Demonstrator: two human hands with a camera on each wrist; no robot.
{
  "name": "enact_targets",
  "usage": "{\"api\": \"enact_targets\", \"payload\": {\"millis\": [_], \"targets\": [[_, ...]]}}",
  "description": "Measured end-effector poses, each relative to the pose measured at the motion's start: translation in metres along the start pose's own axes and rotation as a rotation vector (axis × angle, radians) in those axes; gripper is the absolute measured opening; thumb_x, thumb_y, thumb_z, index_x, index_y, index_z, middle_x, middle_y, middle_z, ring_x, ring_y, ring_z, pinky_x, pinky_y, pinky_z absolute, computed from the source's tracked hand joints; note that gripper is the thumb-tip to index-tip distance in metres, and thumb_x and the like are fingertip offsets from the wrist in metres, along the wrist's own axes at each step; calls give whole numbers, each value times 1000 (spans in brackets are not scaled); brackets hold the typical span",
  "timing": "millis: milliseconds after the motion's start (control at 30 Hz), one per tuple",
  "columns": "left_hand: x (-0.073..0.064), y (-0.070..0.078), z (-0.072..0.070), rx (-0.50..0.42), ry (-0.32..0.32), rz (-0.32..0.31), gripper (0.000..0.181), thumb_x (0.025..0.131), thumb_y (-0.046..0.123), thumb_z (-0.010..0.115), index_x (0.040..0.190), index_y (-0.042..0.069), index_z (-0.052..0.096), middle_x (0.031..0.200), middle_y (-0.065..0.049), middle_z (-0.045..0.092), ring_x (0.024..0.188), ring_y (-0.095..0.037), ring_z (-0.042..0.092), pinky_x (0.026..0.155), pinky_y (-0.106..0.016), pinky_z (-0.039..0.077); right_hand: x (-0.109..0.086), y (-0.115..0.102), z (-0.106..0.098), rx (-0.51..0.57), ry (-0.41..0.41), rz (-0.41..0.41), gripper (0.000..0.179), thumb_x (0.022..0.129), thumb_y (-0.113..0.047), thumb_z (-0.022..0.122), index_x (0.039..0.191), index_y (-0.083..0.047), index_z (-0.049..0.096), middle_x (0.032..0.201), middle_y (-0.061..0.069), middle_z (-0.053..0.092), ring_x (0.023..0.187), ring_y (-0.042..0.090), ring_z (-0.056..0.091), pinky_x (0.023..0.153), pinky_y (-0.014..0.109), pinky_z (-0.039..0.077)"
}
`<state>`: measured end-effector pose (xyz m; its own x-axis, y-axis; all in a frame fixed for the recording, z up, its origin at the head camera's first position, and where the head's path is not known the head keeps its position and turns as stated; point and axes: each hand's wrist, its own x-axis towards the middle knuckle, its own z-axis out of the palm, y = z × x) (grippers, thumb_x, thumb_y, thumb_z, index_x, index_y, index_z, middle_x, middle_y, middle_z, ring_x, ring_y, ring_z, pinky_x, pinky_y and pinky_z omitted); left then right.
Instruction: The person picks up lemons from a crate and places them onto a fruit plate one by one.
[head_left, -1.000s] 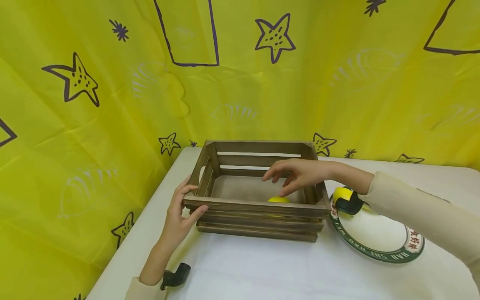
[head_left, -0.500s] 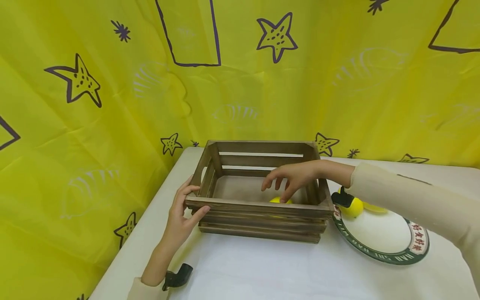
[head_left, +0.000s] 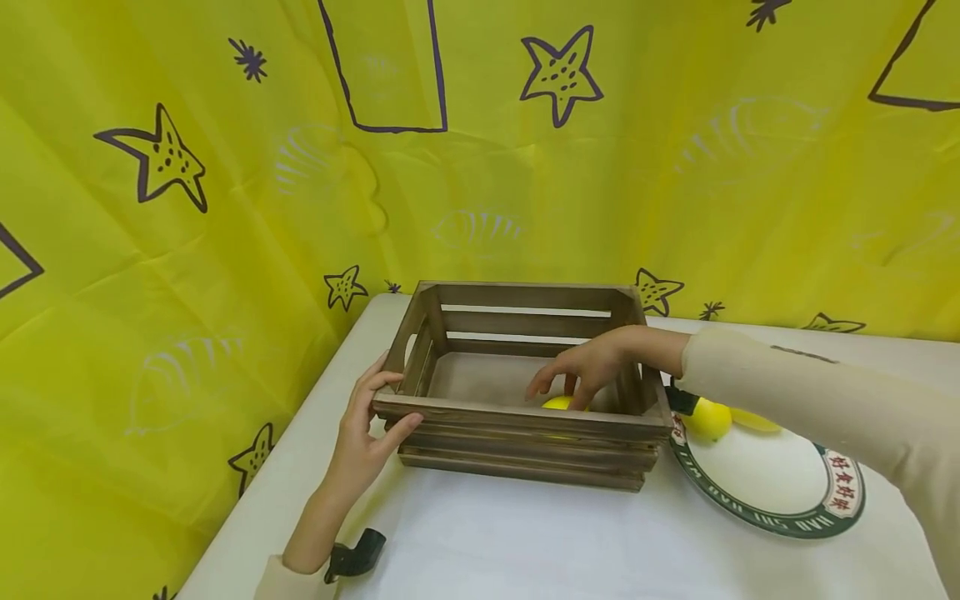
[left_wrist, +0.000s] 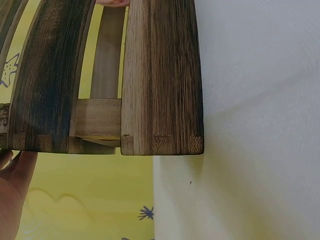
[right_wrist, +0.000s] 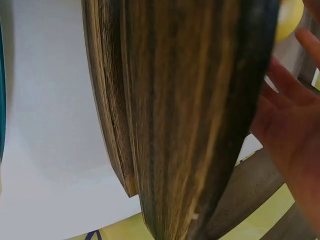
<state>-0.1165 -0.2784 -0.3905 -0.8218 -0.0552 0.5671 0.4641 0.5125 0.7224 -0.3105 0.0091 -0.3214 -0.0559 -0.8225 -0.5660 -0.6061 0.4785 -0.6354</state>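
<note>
A brown slatted wooden crate (head_left: pixel 517 427) stands on the white table. My left hand (head_left: pixel 358 446) grips its front left corner, thumb on the front slat and fingers over the left end; part of that hand (left_wrist: pixel 17 192) shows in the left wrist view. My right hand (head_left: pixel 588 367) reaches over the right end into the crate, its fingers loosely bent and spread around a lemon (head_left: pixel 557 402). In the right wrist view a fingertip of the hand (right_wrist: pixel 295 130) lies close to the lemon (right_wrist: pixel 288 21), and the hand is not closed on it. The front slat hides the lemon's lower part.
To the right of the crate sits a white plate (head_left: pixel 806 523) with a green lettered rim. It bears a lemon (head_left: pixel 710 420) and another yellow fruit (head_left: pixel 756 422), partly behind my right sleeve. A yellow curtain (head_left: pixel 480 167) with starfish drawings hangs behind the table.
My right hand has moved lower into the crate, closer to the lemon, and its forearm has shifted left. The left hand keeps its grip on the corner.
</note>
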Motion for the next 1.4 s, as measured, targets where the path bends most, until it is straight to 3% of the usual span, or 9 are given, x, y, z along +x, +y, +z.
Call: {"api": "enact_targets", "payload": {"millis": [167,433,567,733,800,967,1067,1400], "targets": [[0,0,0,0,-1,3,54,78,-12,73,125,-1,49,154,-20,31,132,0,38,96,-10,36,5,2,0,-11,-92,-2,57,96,0,56,149,-8,37,149,17,36,137,36,36,103,41,43],[1,0,-1,12,0,-5,54,78,-12,74,125,-1,49,154,-19,31,133,-32,38,103,-12,32,10,4,-1,31,-139,-29,45,97,-1,55,140,-7,47,134,9,47,128,27,45,101,39,45],[1,0,-1,8,5,2,55,77,-13,74,124,-1,49,154,-20,31,133,-33,39,104,-12,32,11,3,-1,13,-142,-45,43,97,1,53,139,-8,48,134,9,46,126,26,46,101,37,45],[1,1,0,0,2,-7,54,77,-12,74,124,-1,48,154,-21,31,133,-33,38,104,-12,31,11,3,-1,11,-124,-60,37,99,-2,51,136,-9,51,134,10,47,115,26,53,90,33,50],[1,1,0,-2,3,-9,55,77,-13,74,124,-1,48,154,-21,31,133,-33,38,104,-12,31,10,3,0,27,-130,-58,37,100,-3,50,136,-8,50,136,11,47,118,27,52,91,33,50],[1,1,1,-2,1,-6,55,76,-13,74,124,-1,48,154,-20,31,132,-31,39,104,-12,32,9,3,2,119,-205,39,44,101,-4,47,144,-14,44,148,8,39,128,28,46,98,37,47],[0,0,1,-1,-3,-4,55,77,-13,74,124,-1,48,154,-20,30,132,-32,39,103,-12,32,8,3,3,161,-233,93,45,102,-4,46,145,-17,42,151,6,35,122,27,51,96,38,49],[0,-1,0,1,3,14,53,77,-13,73,123,-2,49,154,-20,31,133,-34,38,103,-11,33,6,0,1,135,-180,90,49,101,-3,46,147,-17,38,145,7,35,126,29,46,96,37,48]]}}
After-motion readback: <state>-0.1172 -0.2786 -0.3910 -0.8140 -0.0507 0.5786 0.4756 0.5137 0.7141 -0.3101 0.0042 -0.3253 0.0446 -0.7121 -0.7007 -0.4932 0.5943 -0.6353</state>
